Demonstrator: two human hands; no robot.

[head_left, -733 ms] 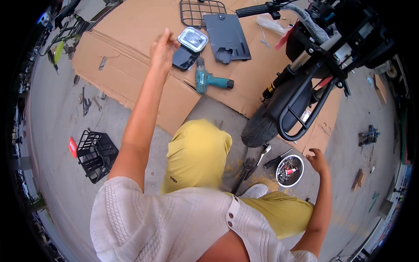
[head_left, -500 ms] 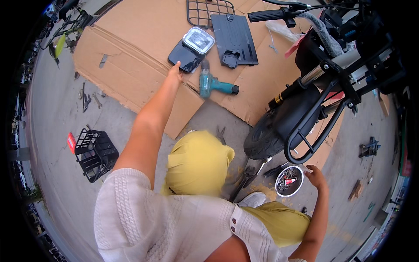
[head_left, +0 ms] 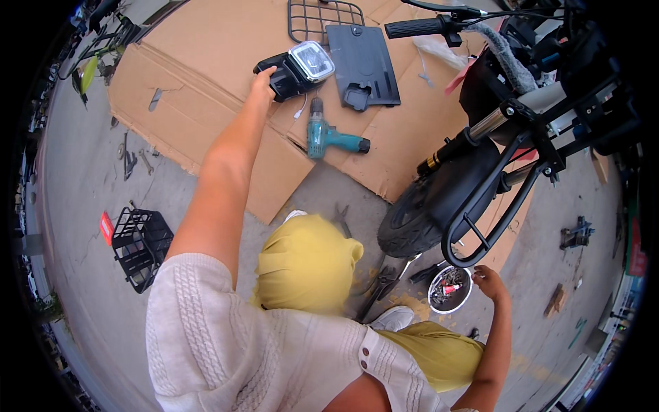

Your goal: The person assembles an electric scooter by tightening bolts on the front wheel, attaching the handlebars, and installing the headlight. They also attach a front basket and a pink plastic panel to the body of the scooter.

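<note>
My left hand (head_left: 263,84) reaches far forward and grips the edge of a headlight unit (head_left: 292,77). Its black housing is tipped up off the cardboard, and a white plug on a wire hangs below it. The square clear lens (head_left: 313,60) faces up. Just nearer to me lies a teal cordless drill (head_left: 333,139). At the lower right, my right hand (head_left: 489,282) is by the rim of a white bowl (head_left: 432,302) of small metal hardware, with a little red-and-white tube on top. The right fingers are drawn together; what they hold, if anything, is too small to make out.
A black panel (head_left: 362,65) and a wire rack (head_left: 322,19) lie on the cardboard (head_left: 206,75). The motorbike's front wheel (head_left: 405,223) and tubular guard (head_left: 473,237) stand at right. A black basket (head_left: 141,240), wrenches (head_left: 129,163) and pliers (head_left: 341,218) rest on the floor.
My left hand has taken hold of the headlight unit and tipped its housing up, exposing the white plug. My right hand stays beside the bowl. The whole view has shifted slightly.
</note>
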